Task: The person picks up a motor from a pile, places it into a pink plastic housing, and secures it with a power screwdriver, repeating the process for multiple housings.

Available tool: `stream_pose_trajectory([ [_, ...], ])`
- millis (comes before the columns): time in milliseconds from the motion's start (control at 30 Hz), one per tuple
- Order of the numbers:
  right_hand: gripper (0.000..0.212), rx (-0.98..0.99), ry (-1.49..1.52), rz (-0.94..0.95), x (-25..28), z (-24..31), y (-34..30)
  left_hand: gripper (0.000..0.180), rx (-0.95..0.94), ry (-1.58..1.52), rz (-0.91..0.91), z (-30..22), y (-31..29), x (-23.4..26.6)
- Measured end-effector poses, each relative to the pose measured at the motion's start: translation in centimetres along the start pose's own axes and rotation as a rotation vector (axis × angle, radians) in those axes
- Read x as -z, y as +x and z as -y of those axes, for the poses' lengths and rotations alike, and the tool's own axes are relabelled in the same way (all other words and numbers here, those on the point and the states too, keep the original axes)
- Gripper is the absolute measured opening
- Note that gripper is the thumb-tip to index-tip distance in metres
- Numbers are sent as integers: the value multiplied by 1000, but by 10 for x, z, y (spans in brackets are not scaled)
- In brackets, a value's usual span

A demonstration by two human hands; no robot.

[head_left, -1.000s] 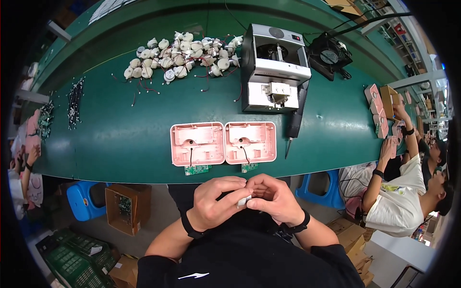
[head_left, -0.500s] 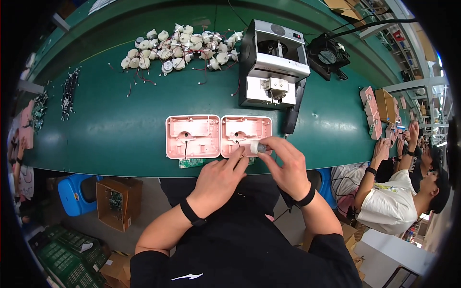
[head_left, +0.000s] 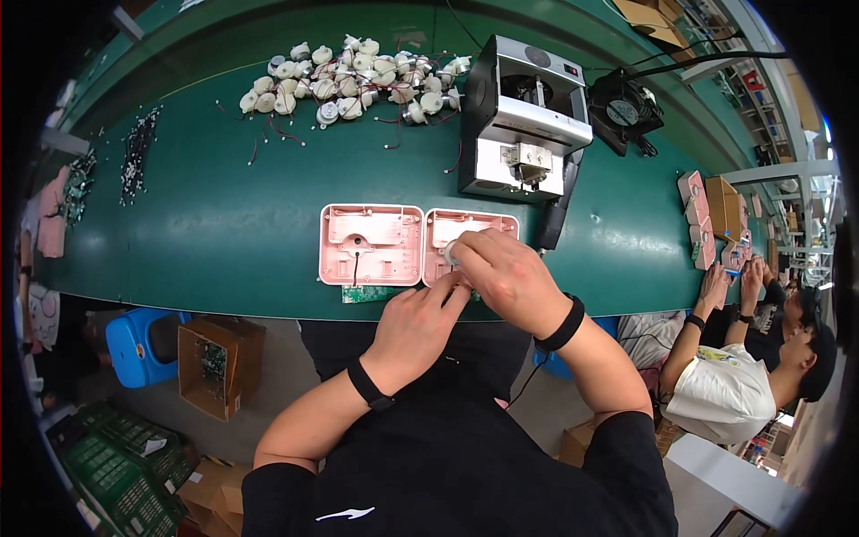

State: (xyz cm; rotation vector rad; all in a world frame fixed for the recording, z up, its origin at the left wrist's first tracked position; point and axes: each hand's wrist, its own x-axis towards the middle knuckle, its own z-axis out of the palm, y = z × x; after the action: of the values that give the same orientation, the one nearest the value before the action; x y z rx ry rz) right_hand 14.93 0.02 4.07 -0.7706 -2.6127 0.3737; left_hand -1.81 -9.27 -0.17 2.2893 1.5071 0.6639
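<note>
Left hand (head_left: 413,324): at the near edge of the right case (head_left: 442,231), tips up by the other hand; can't tell if its fingers grip anything. Best used to steady the case and hold any lead aside. Right hand (head_left: 512,276): over the same case, fingers look clamped on the white motor (head_left: 452,254), which is at the case's inner left part; contact with the floor is hidden. I'd keep it square, press evenly, no twisting, no wire pinched under it. Mind the board (head_left: 365,294) at the left case's (head_left: 376,231) near edge; don't drag it. Driver (head_left: 555,219) lies beyond on the desk (head_left: 224,224), well clear of the left hand.
</note>
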Motion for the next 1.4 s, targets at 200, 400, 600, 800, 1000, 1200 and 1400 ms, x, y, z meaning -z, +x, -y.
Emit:
stream_pose_trajectory([
  [200,24,88,-115,-4,-15,-1,11,36,-27,36,0,15,1,10],
  [400,27,9,-129,-79,3,6,11,45,6,-60,112,4,7,53],
  [600,30,-305,-45,-498,36,29,-37,35,290,-271,32,65,12,172],
  [800,21,-543,-74,-687,32,45,-93,21,388,213,-326,244,54,206],
  [1000,22,-595,-150,-690,38,56,-112,36,263,363,-230,310,89,184],
  [1200,21,-642,-91,-728,42,62,-109,45,418,170,-203,322,106,175],
  [1400,20,-619,-138,-717,46,60,-110,53,454,469,-321,282,57,195],
])
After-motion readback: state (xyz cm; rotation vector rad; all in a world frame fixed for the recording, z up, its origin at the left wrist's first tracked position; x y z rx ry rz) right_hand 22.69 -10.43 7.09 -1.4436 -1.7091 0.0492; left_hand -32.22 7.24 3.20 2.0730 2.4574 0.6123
